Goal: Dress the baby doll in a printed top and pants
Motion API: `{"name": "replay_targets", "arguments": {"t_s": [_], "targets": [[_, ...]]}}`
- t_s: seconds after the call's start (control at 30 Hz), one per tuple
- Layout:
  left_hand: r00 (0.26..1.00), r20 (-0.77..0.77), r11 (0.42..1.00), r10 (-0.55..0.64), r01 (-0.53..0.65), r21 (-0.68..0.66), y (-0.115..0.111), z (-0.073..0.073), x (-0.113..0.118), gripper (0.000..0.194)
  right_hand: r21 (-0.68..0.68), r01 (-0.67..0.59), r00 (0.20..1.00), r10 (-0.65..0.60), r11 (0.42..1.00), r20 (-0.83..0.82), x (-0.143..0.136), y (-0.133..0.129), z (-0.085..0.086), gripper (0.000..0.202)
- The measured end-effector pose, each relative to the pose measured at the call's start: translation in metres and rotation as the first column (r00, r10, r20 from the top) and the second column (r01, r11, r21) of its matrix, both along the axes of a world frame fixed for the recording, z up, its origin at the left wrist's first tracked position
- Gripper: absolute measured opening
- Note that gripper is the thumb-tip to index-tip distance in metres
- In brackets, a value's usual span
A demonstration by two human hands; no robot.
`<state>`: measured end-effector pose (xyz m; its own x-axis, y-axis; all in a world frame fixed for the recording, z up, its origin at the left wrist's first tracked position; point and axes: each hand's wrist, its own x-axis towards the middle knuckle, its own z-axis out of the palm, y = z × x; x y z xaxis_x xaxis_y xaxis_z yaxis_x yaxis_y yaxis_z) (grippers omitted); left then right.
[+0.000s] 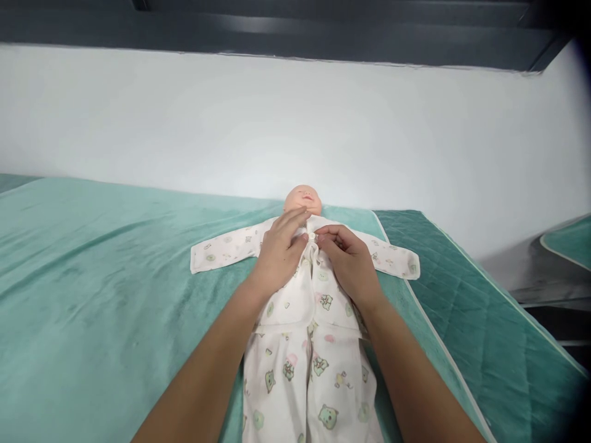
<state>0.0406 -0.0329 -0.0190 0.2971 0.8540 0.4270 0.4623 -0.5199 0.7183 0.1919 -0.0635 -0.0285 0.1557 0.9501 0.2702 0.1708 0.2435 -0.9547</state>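
Note:
A doll [303, 199] lies on its back, its head against the wall side. It wears a white baby shirt [289, 307] with bear prints, the sleeves stretched out to both sides. My left hand [281, 249] rests on the upper chest, its fingers extended toward the doll's chin and its thumb touching the front edge. Closed in a pinch, my right hand [348, 258] grips the opposite front edge beside a round button [313, 237]. The cloth is bunched between my thumbs. Matching baby trousers [318, 387] show below the shirt, between my forearms.
A light green sheet [115, 320] covers the surface under the doll, with some creases at the left. A darker green quilted pad [471, 295] extends along the right. Behind stands a white wall [258, 123] beneath a dark beam [277, 27].

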Motion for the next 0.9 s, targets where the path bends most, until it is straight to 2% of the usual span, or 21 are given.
{"name": "replay_targets", "arguments": {"t_s": [0.13,0.4,0.53,0.63,0.73,0.8,0.9], "targets": [[0.999,-0.050,1.000,0.004,-0.005,-0.016,0.000,-0.002,0.001,0.048,-0.003,0.013,1.000,-0.013,1.000,0.009,0.000,0.000,0.000,0.015],[0.998,-0.044,0.999,0.037,-0.038,-0.020,0.000,-0.002,0.002,0.044,-0.013,0.014,1.000,-0.014,1.000,0.021,0.000,-0.001,-0.002,0.017],[0.998,-0.040,0.999,0.044,-0.044,-0.008,0.001,-0.003,0.001,0.043,0.113,0.087,0.986,-0.101,0.990,0.131,0.000,0.002,-0.007,0.022],[0.998,-0.037,0.999,0.044,-0.044,0.000,0.001,-0.003,0.001,0.043,0.192,0.059,0.952,-0.113,0.980,0.285,0.000,0.004,-0.010,0.032],[0.998,-0.043,0.999,0.046,-0.046,-0.002,0.001,-0.003,0.001,0.044,0.104,0.000,0.914,-0.042,0.995,0.403,0.003,0.008,-0.012,0.041],[0.998,-0.046,0.999,0.048,-0.048,-0.005,0.000,-0.003,0.002,0.045,0.043,-0.027,0.899,0.005,0.999,0.437,0.005,0.011,-0.013,0.047],[0.997,-0.047,0.998,0.057,-0.057,-0.007,0.000,-0.002,0.002,0.045,0.027,-0.048,0.893,0.031,0.998,0.450,0.007,0.016,-0.013,0.048]]}}
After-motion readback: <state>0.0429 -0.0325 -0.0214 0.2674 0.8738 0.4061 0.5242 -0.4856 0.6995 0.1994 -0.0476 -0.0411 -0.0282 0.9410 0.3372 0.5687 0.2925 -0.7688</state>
